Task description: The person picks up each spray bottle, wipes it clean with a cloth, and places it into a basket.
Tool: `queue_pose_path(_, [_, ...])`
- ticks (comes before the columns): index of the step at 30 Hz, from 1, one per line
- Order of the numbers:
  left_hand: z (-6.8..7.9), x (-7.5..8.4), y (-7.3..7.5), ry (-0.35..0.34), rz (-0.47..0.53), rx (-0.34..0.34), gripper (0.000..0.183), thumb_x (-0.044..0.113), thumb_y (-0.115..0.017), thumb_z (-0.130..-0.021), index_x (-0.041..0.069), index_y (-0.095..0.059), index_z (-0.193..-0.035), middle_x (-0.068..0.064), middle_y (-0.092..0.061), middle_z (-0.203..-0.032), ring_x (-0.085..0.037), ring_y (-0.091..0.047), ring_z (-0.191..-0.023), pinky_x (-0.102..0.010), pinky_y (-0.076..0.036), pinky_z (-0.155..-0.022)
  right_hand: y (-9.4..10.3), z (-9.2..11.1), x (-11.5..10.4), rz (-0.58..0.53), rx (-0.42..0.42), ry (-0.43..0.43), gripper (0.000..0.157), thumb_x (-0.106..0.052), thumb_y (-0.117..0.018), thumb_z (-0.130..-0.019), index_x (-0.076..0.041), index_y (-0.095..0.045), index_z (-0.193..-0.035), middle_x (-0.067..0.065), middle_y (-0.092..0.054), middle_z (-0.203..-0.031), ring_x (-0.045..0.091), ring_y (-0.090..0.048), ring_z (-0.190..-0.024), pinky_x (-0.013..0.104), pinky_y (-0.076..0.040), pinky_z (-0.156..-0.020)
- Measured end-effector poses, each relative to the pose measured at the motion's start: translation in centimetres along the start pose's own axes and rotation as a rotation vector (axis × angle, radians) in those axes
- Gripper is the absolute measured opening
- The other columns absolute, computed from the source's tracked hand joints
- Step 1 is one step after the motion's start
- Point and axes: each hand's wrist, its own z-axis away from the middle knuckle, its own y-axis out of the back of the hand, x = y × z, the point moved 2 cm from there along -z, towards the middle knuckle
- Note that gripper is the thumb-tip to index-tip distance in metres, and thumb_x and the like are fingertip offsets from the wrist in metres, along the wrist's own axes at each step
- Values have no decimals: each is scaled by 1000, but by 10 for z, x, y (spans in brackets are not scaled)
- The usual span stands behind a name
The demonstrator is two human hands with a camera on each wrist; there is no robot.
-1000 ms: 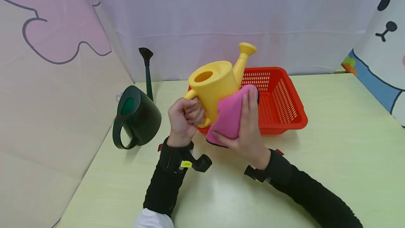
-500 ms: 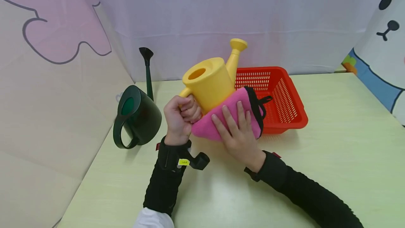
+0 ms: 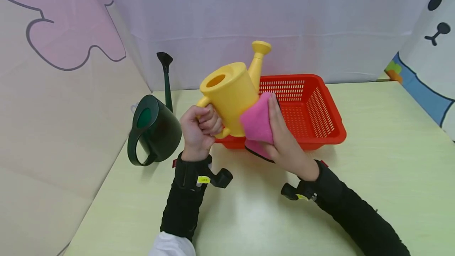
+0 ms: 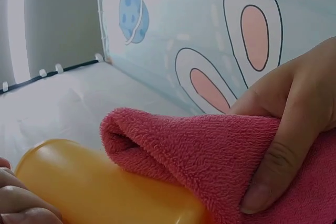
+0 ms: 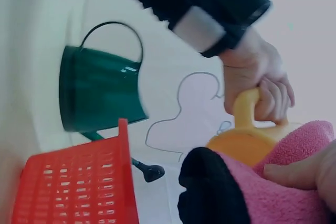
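yellow watering can [image 3: 232, 100]: held up off the bench [image 3: 376, 169], in front of the left part of the red basket [image 3: 321, 112] and hiding that end of it. colour an even warm yellow, more orange in the 2 wrist views. surface smooth, with a soft sheen along the body in the left wrist view. body rounded; flat top with 1 oval mouth, darker inside. 1 loop handle at the side away from the basket's right end; 1 straight spout on the opposite side, ending in a flared head that shows higher than the basket's back rim. can tilted, not level.

left grip [image 3: 199, 131]: in front of the basket's left end, fingers curled round the handle, holding the can.

right grip [image 3: 289, 149]: in front of the basket's middle, narrow, holding the pink cloth [image 3: 257, 119] between thumb and fingers; the fingers lie nearly straight along it. cloth has a fluffy pile and a black edge, is folded over, and touches the can's body on the side toward the basket's right end.

green watering can [image 3: 161, 137]: dark, glossy, upright on the bench, left of the basket and apart from it; long thin spout, black head.

black sleeves [image 3: 183, 212] on both forearms, in front of the basket. pale curtain [image 3: 320, 23] behind the basket.
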Motion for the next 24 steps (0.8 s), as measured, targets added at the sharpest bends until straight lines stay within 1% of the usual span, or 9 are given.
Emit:
queue_pose_path(4, [0, 1, 1, -7, 16, 5, 35, 12, -21, -82, 18, -33, -50, 7, -35, -43, -12, -27, -36, -20, -21, -36, 4, -2, 3, -153, -29, -80, 93, 8, -56, -74, -8, 5, -143, 13, -12, -147, 19, -16, -130, 50, -30, -101])
queue_pose_path(6, [-1, 0, 2, -3, 25, 3, 35, 12, -21, -82, 17, -33, -50, 7, -34, -43, -12, -27, -35, -20, -21, -36, 3, -2, 2, -167, -4, -83, 94, 8, -57, -73, -10, 4, -143, 12, -14, -147, 19, -18, -129, 49, -31, -101])
queue_pose_path(7, [-1, 0, 2, 0, 30, 2, 34, 12, -21, -82, 17, -32, -50, 7, -34, -43, -11, -27, -35, -20, -21, -36, 1, -2, 2, -137, 18, -65, 93, 7, -57, -73, -8, 2, -143, 13, -14, -147, 21, -17, -130, 49, -31, -101])
queue_pose_path(9, [-2, -2, 2, 5, 41, 3, 34, 12, -21, -82, 16, -31, -50, 7, -33, -42, -11, -27, -35, -20, -20, -36, -4, 0, 1, -11, 72, 0, 91, 4, -58, -73, -3, 0, -142, 18, -13, -146, 26, -14, -132, 48, -30, -102])
queue_pose_path(12, [-3, -4, 1, 10, 40, 3, 33, 11, -22, -81, 16, -30, -50, 7, -31, -42, -10, -27, -35, -21, -17, -36, -15, 4, -2, 268, 181, 107, 81, -1, -56, -77, 4, -6, -140, 25, -13, -145, 34, -12, -133, 47, -25, -105])
queue_pose_path(14, [-3, -5, 0, 6, 36, 3, 32, 11, -22, -80, 16, -29, -49, 7, -29, -42, -9, -26, -34, -23, -13, -37, -23, 8, -3, 430, 241, 167, 73, -6, -52, -81, 5, -9, -139, 28, -13, -144, 39, -14, -132, 48, -25, -105])
queue_pose_path(16, [-3, -5, -1, 5, 35, -3, 32, 12, -23, -80, 17, -28, -49, 8, -27, -41, -8, -25, -34, -24, -11, -38, -30, 12, -4, 546, 280, 204, 67, -6, -47, -85, 4, -11, -140, 27, -14, -144, 41, -17, -130, 50, -26, -103])
queue_pose_path(20, [-3, -7, -3, 7, 55, -13, 32, 11, -23, -80, 17, -27, -49, 8, -26, -41, -7, -23, -34, -23, -9, -38, -43, 21, -7, 728, 264, 266, 73, -10, -56, -81, 0, -14, -140, 27, -16, -143, 45, -22, -127, 55, -28, -101])
queue_pose_path(24, [-3, -8, -3, 7, 74, -13, 32, 11, -23, -81, 16, -27, -50, 7, -25, -42, -8, -22, -34, -22, -11, -37, -51, 27, -12, 889, 155, 315, 86, -17, -68, -70, -3, -20, -140, 25, -24, -141, 41, -26, -127, 53, -23, -104])
